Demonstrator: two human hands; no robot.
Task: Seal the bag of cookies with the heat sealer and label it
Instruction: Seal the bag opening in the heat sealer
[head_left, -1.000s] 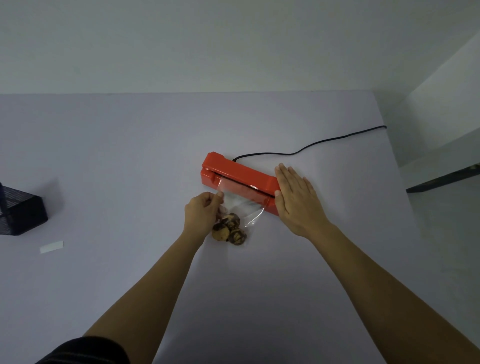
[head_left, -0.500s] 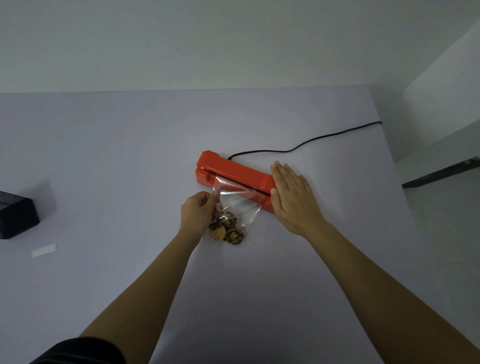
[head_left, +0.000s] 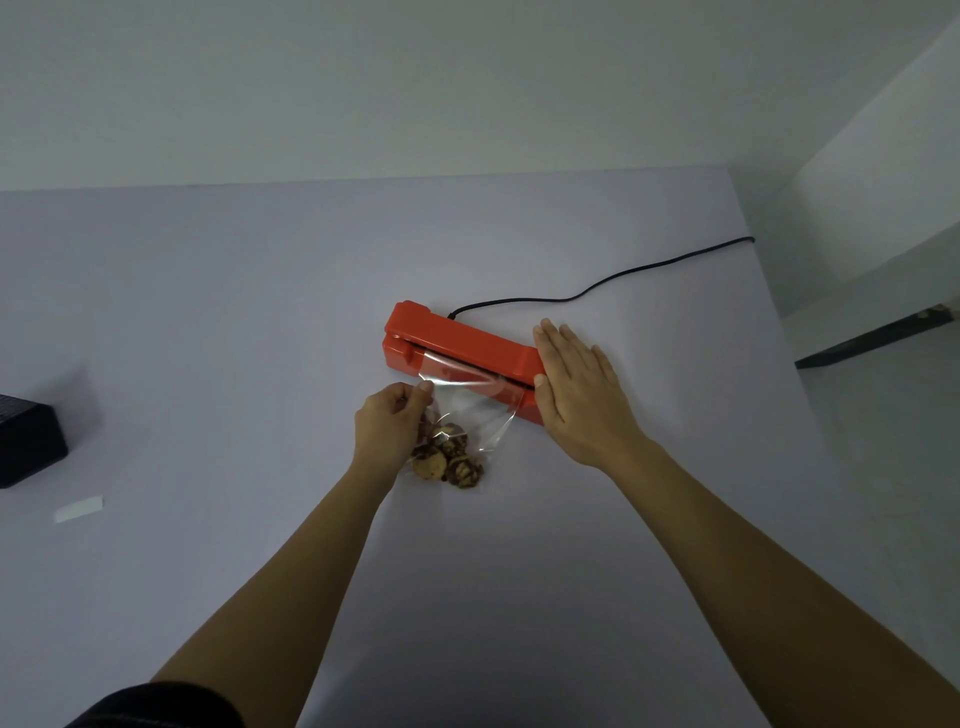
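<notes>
At the far left edge of the surface (head_left: 208, 312) sits a dark box (head_left: 26, 441), and just nearer than it lies a small white strip (head_left: 79, 508), probably the label, untouched and well apart from the work.

Toward the middle, the left hand (head_left: 387, 426) pinches the left edge of the clear bag (head_left: 467, 400) between thumb and curled fingers, close to the sealer's slot. The cookies (head_left: 441, 457) lie heaped at the bag's near end, beside that hand and resting on the surface. The bag's open mouth runs up under the arm of the red heat sealer (head_left: 457, 338), which lies slantwise across the middle.

On the right, the right hand (head_left: 576, 395) lies flat, fingers straight and together, over the sealer's right end, with the thumb against its front edge. A black cord (head_left: 519, 300) trails from the sealer's back toward the far right corner.

Very little has changed over the last second — the right hand stays flat on the same end, the left keeps its pinch, and the bag's mouth has not left the slot. Only the plastic looks a touch more lifted and taut on the left side. That reads as a press being held so the seam can fuse: sealing is under way but cannot yet be judged done, and labelling is still to come.
</notes>
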